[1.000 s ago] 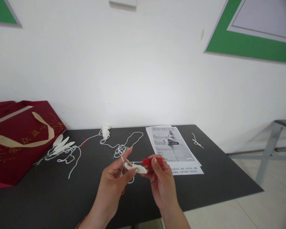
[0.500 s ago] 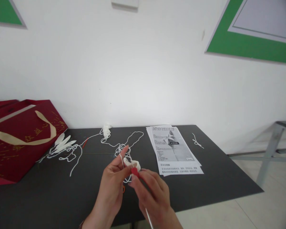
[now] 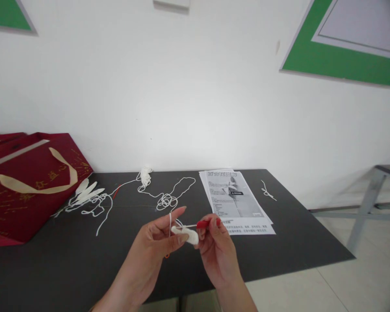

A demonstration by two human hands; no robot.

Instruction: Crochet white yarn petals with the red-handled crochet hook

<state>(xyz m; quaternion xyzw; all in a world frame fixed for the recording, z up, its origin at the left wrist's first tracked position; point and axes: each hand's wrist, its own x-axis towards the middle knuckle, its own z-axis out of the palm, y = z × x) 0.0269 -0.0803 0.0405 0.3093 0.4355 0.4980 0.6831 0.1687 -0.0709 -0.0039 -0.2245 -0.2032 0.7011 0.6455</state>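
My left hand pinches a small white crochet piece between thumb and fingers, and a strand of white yarn runs over its raised index finger. In my right hand is a crochet hook with a red handle; its thin metal shaft points left and meets the upper edge of the crochet piece. Under the left hand a bit of something orange shows, mostly hidden. The working yarn leads back to loose coils on the dark table.
At the back lies a small bundle of white yarn. White leaf-shaped crochet pieces with tangled tails rest beside a dark red gift bag on the left. Printed sheets lie right of centre, with a short knotted yarn piece farther right.
My right hand has turned and moved right, and the hook has swung from pointing steeply toward me to lying nearly level. The crochet piece has tilted and shows more of its side.
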